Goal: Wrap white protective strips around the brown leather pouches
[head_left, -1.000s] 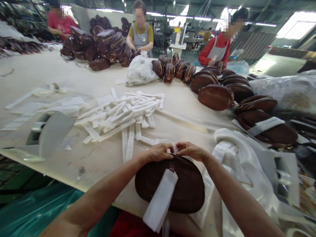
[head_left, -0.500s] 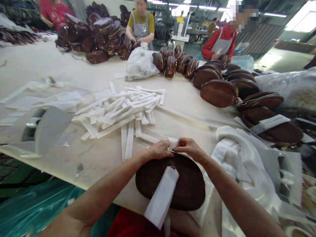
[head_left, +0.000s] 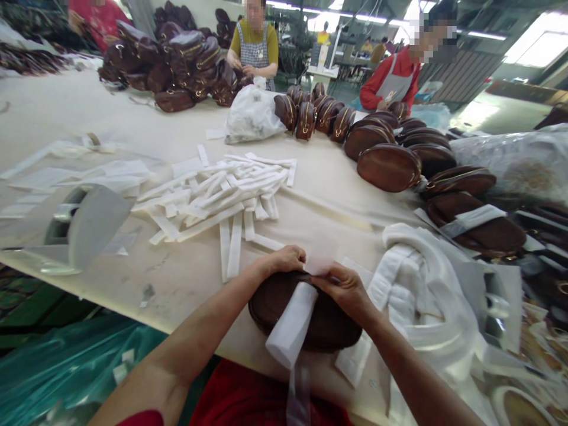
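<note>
A dark brown leather bag (head_left: pixel 332 328) leans tilted at the table's near edge, in front of my body. Over its face hangs a white padding strip (head_left: pixel 290 328), its upper end at the bag's top. My left hand (head_left: pixel 286 259) is closed at the bag's upper edge, fingers curled on it. Just right of it, my right hand (head_left: pixel 346 290) pinches a thin white piece (head_left: pixel 320 254), blurred, that stands up behind the top edge. Its fingertips also lie close against the bag. The far side of the bag is hidden.
A heap of white strips (head_left: pixel 222 195) lies ahead, left of centre. A tape dispenser (head_left: pixel 80 228) stands left, rolled white padding (head_left: pixel 412 284) right. Finished-looking brown bags (head_left: pixel 388 167) line the right side; more are piled (head_left: pixel 177 65) far back. Co-workers (head_left: pixel 255 44) stand across the table.
My hands have moved apart along the bag's top edge; the right one has come down and nearer. The white piece now stands higher and more spread. The bag tilts more.
</note>
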`<action>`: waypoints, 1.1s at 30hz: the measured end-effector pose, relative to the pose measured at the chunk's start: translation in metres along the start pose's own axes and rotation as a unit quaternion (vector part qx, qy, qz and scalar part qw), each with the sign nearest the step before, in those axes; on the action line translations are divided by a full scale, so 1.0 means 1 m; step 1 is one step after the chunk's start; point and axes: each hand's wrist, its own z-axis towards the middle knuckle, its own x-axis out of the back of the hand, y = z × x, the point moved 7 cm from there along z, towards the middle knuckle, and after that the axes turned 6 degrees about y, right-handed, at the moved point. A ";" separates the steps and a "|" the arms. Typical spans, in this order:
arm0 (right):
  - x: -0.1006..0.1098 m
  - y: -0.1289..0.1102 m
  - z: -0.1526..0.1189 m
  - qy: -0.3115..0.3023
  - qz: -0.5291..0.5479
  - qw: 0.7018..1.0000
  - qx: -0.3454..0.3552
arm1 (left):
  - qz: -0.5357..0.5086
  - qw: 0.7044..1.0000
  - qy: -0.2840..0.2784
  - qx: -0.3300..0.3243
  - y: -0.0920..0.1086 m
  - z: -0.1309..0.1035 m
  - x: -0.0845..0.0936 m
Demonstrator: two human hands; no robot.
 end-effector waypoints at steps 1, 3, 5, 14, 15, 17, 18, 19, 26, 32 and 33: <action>-0.002 -0.005 -0.006 -0.002 -0.034 0.999 0.032 | 0.009 1.000 -0.003 -0.002 0.000 0.001 0.000; -0.006 -0.013 -0.018 -0.013 -0.102 0.991 0.087 | 0.033 0.999 -0.010 0.000 0.000 0.001 0.000; -0.011 -0.016 -0.027 -0.019 -0.153 0.981 0.119 | 0.055 0.998 -0.013 0.003 0.000 0.000 0.000; -0.016 -0.011 -0.033 0.002 -0.186 0.967 0.177 | 0.102 0.994 -0.032 0.006 0.000 -0.004 0.007; -0.015 -0.011 -0.032 0.003 -0.187 0.967 0.176 | 0.109 0.994 -0.031 0.007 0.000 -0.004 0.007; -0.015 -0.010 -0.031 -0.005 -0.189 0.967 0.170 | 0.130 0.991 -0.023 0.010 0.000 -0.003 0.008; -0.016 -0.009 -0.030 -0.011 -0.187 0.968 0.165 | 0.143 0.990 -0.017 0.010 0.000 -0.003 0.008; -0.016 -0.009 -0.030 -0.017 -0.182 0.970 0.159 | 0.157 0.987 -0.010 0.010 0.001 -0.003 0.009; -0.015 -0.009 -0.029 -0.024 -0.136 0.980 0.142 | 0.224 0.972 0.059 -0.039 0.020 -0.041 0.019; -0.015 -0.007 -0.028 -0.030 -0.109 0.985 0.131 | 0.153 0.957 0.051 -0.241 0.050 -0.128 0.011; -0.014 -0.007 -0.028 -0.030 -0.107 0.985 0.130 | 0.159 0.949 0.056 -0.266 0.053 -0.138 0.006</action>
